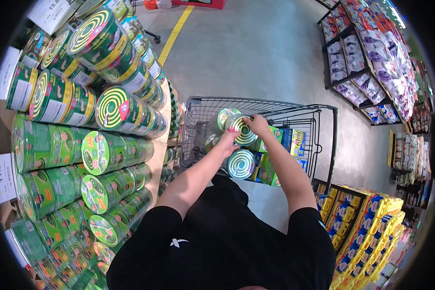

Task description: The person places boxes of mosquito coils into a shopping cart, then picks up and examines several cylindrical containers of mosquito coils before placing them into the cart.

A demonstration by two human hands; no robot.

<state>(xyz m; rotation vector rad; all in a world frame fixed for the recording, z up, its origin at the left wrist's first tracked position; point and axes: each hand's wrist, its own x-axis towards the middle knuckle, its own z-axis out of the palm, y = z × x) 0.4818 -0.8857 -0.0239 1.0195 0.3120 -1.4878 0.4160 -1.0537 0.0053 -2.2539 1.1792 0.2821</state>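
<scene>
Both hands are in the shopping cart (208, 100), around a round tub of mosquito coils (244, 130) whose lid shows a green and yellow spiral. My left hand (225, 144) grips its near left side, and my right hand (258, 124) curls over its far right edge. Close below lies another round coil tub (241, 164) with a teal and white spiral. Behind the held tub, a green-edged tub (226, 116) is partly covered. To the right, green boxes (269, 166) and a blue and yellow box (295, 140) sit in the cart.
On my left rises a display of stacked mosquito coil tubs (113, 108) with price signs (2, 179). A rack of purple and white packages (367, 63) stands at the far right. Yellow and blue packs (367, 222) are piled near right. A yellow line (176, 36) crosses the floor ahead.
</scene>
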